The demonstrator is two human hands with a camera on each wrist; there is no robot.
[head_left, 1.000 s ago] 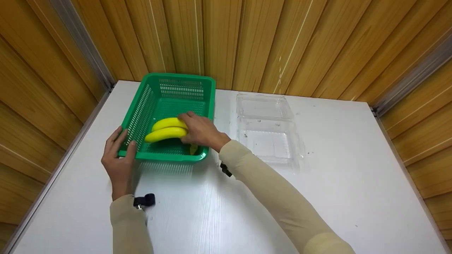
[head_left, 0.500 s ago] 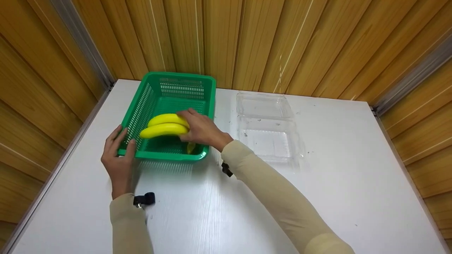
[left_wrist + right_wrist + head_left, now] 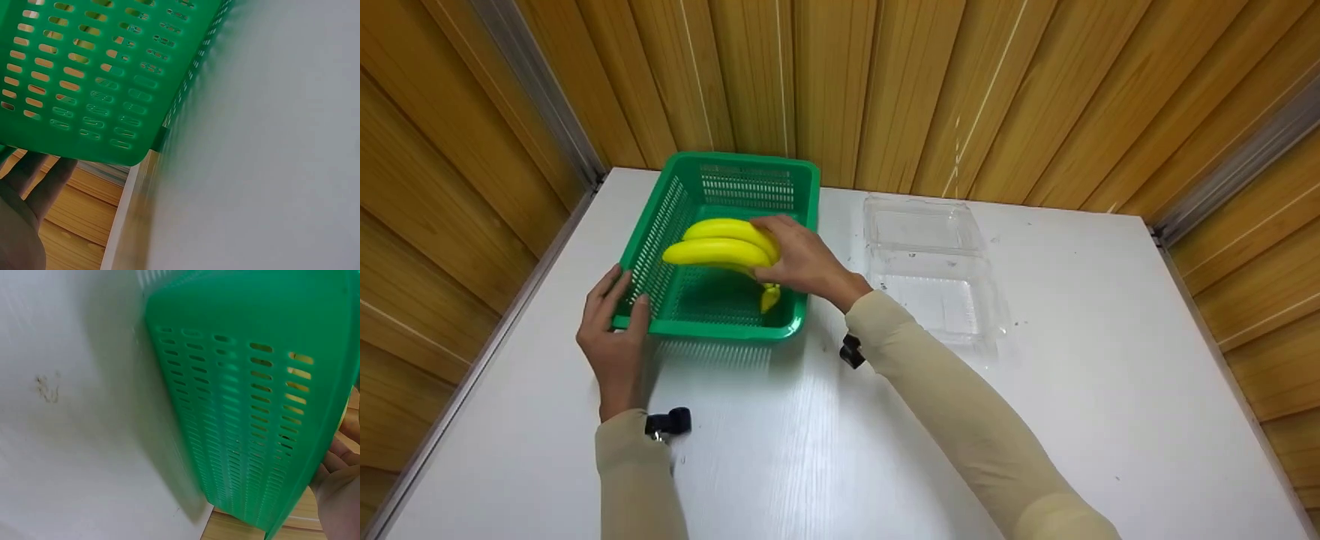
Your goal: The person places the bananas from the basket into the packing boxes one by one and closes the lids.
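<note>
And there's the shift: the yellow banana bunch (image 3: 718,251) in your right hand (image 3: 810,264) has come up and across a little from where it sat half a second ago, and more of its stem (image 3: 769,298) shows below your fingers. It's over the inside of the green plastic basket (image 3: 720,331) now, shadowed floor below it, so it looks lifted rather than resting, though you can't tell whether that stem end is fully clear. For the work in hand, that reads as the pick-up being made, with the bunch not yet past the basket's rim. Your right hand is closed firmly around the stem end, the bananas' free tips pointing to your left. Your left hand (image 3: 613,341) hasn't budged: thumb spread wide from the rest, it straddles the basket's near-left corner, and the left wrist view shows its fingers (image 3: 52,185) fairly straight, reaching up to the rim. It's touching rather than clutching, and seems to be steadying the basket. Off to the right, well apart from your hands' work, the clear plastic container (image 3: 930,307) sits open on the white tabletop (image 3: 1110,375), just as it was.
</note>
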